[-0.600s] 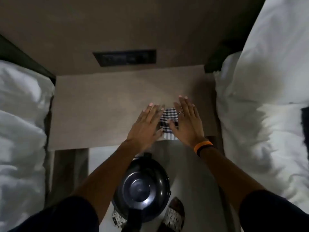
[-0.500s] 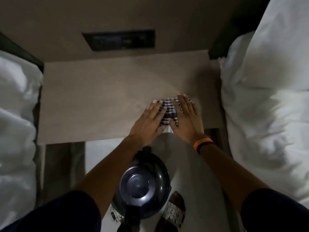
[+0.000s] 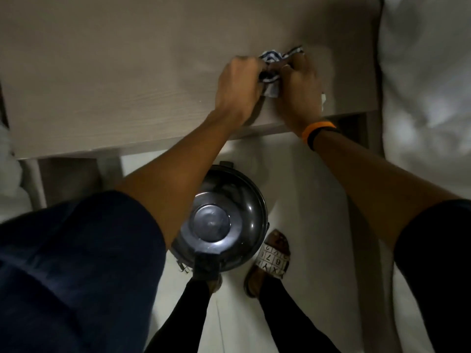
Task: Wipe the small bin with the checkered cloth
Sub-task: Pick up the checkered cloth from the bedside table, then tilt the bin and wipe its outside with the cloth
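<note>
The checkered cloth (image 3: 273, 62) is bunched up on the wooden bedside table (image 3: 102, 80), near its front right corner. My left hand (image 3: 238, 84) and my right hand (image 3: 299, 87) both close their fingers on the cloth, one at each side, and most of it is hidden under them. The small bin (image 3: 221, 220), round with a shiny dark lid, stands on the floor below the table's front edge, between my forearms. Neither hand touches the bin.
White bedding (image 3: 428, 85) lies close on the right and more bedding (image 3: 7, 169) on the left. My sandalled foot (image 3: 272, 258) stands beside the bin on the pale floor (image 3: 300, 174). An orange and black band (image 3: 317, 131) circles my right wrist.
My hands lay flat on the cloth before; now both have curled shut and gathered it into a bunch. The view has tilted downward, showing more of the bin and my feet.
</note>
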Demonstrator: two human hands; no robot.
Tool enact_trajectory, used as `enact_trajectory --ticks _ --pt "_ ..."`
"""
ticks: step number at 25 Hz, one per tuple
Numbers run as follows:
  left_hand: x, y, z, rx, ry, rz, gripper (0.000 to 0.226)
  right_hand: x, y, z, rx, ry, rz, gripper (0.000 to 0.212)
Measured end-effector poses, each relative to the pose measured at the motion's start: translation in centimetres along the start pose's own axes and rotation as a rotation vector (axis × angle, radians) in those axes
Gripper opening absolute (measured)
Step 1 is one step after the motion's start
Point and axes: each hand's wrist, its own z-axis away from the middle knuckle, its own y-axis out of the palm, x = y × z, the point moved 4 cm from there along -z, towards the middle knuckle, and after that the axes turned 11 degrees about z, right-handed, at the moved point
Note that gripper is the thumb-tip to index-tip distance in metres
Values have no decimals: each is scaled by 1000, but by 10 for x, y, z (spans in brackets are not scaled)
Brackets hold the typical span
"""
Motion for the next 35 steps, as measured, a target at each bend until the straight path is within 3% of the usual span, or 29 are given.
enact_trajectory --ticks 2,4,6,9,11,13,15,16,18,19,24,32,35 --pt "2 -11 39 -21 57 175 38 7 -16 31 -2 -21 -99 38" --pt "7 -9 109 -28 25 351 65 14 -27 79 -48 -1 -213 43" --pt "19 11 195 29 -100 292 83 19 -26 135 -35 68 -270 44" --pt "37 54 318 145 -104 32 94 21 2 221 15 98 -275 42" --pt "60 80 373 241 -238 -61 114 29 34 275 16 47 -257 35" --pt "82 97 400 249 -367 -73 128 46 65 324 149 -61 -220 24" --pt "98 107 408 207 -403 -56 128 62 87 363 263 -281 -169 41" --pt "103 110 408 177 -406 -47 127 65 94 372 225 -362 -112 48" --pt "109 113 412 133 -391 -49 130 57 105 380 198 -380 -124 48" --pt "109 115 413 119 -364 -64 130 51 109 380 189 -313 -150 46" --pt "99 134 413 162 -268 -309 125 1 112 354 269 374 -467 32" --pt "81 157 374 177 -164 -426 128 -11 116 335 398 713 -883 17" --pt "69 146 359 127 -195 -421 122 -19 116 345 392 876 -1081 30"
